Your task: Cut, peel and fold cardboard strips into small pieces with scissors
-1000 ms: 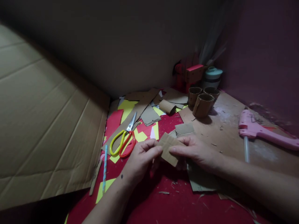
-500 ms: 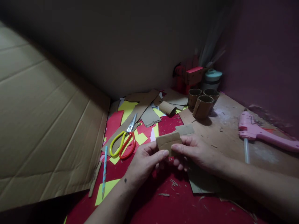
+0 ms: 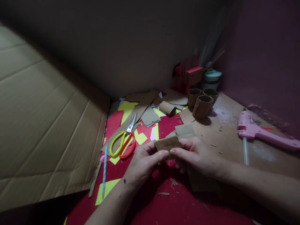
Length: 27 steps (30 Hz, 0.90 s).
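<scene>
Between my two hands is a small piece of cardboard point(image 3: 168, 143), brown and slightly bent. My left hand point(image 3: 146, 159) pinches its left side, thumb on the near face. My right hand point(image 3: 195, 154) grips the right side the same way, and the two thumb tips almost meet. The fingers behind the piece are partly hidden. Just beyond it lies another flat cardboard scrap point(image 3: 185, 129). To the left of my left hand rest scissors point(image 3: 126, 142) with one yellow and one red handle, blades pointing away.
A blue pencil point(image 3: 104, 172) lies at left beside a big cardboard sheet point(image 3: 53, 131). Several paper and cardboard scraps cover the back. Cardboard tubes point(image 3: 202, 107) stand at back right, near a teal-lidded container point(image 3: 212, 78). A pink glue gun point(image 3: 253, 128) lies at right.
The cardboard piece has tipped back and looks shorter, with both thumbs pressing closer together at its near edge. The view has shifted slightly; the surrounding things stay put.
</scene>
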Tool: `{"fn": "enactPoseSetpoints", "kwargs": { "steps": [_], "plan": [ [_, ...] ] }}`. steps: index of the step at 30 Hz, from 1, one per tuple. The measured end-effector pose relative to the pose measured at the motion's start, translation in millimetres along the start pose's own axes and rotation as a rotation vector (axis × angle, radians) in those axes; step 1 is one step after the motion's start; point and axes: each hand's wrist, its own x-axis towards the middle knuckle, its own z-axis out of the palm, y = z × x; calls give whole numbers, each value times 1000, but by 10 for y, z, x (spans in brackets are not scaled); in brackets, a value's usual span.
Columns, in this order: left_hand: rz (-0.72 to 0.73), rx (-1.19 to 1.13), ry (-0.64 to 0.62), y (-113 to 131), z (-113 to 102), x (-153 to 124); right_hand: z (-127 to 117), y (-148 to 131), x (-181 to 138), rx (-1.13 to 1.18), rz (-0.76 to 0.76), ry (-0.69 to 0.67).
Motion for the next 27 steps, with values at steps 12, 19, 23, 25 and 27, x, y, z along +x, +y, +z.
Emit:
{"fn": "enactPoseSetpoints", "kwargs": {
  "steps": [12,19,23,25,27],
  "plan": [
    [63,-170,85,22,17,-18,39,14,-54,-190,-134,-60],
    [29,2,5,113,6,-70,-13,22,-69,-424,-290,-43],
    [139,258,29,181,21,-152,21,26,-100,-499,-338,-119],
    [195,295,41,183,27,-169,36,18,-106,-528,-350,-139],
    [189,275,44,174,25,-164,41,10,-100,-536,-341,-140]
  ]
}}
